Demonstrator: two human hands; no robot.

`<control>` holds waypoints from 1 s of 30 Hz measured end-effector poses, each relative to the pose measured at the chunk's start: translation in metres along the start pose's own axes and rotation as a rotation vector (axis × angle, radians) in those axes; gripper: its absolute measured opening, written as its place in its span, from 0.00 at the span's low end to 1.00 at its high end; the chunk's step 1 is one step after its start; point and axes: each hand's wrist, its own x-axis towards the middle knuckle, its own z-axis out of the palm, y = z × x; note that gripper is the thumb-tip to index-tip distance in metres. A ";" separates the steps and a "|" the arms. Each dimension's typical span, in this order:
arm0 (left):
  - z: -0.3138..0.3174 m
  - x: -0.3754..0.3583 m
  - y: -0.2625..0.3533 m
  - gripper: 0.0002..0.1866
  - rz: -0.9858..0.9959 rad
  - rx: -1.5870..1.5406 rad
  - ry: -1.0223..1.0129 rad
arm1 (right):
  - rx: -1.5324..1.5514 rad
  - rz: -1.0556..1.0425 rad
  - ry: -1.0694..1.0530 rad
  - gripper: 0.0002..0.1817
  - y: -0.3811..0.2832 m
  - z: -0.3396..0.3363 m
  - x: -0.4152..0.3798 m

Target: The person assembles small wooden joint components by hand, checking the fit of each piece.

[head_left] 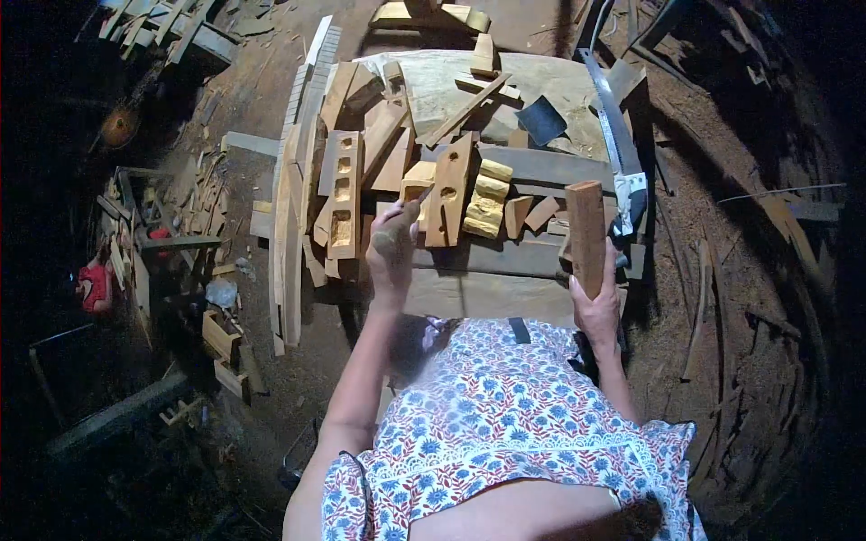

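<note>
My left hand [391,248] is closed around a wood-handled tool [409,214] with a thin dark tip pointing up and right. That tip overlaps the edge of a wooden mould [448,189] with round hollows. Upright in my right hand [597,311] is a thick brown wooden block [586,234], gripped at its lower end. Left of my left hand lies a long mould [343,194] with several square hollows. A yellowish notched wood piece [488,198] lies between my hands, with small wood offcuts [541,213] beside it.
A handsaw [606,113] with a white handle lies along the bench's right side. Dark sandpaper-like sheet [542,120] rests on the pale bench top [433,77]. Long wooden strips [290,234] line the left edge. Wood scraps [185,180] litter the floor.
</note>
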 end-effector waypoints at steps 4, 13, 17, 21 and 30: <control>0.002 0.002 -0.003 0.16 0.009 -0.121 -0.086 | -0.049 -0.155 0.031 0.46 -0.001 0.005 0.004; 0.019 -0.005 -0.013 0.16 0.083 -0.029 -0.215 | -0.004 -0.079 -0.021 0.45 -0.001 0.003 -0.001; 0.020 0.000 0.002 0.18 0.198 0.057 -0.259 | 0.005 -0.088 -0.001 0.45 -0.003 0.001 0.001; 0.025 -0.009 -0.011 0.27 0.274 0.097 -0.369 | 0.058 -0.147 -0.015 0.46 -0.006 0.005 0.003; 0.065 -0.007 0.006 0.26 0.218 0.168 -0.321 | 0.026 -0.552 -0.034 0.48 -0.026 0.026 -0.005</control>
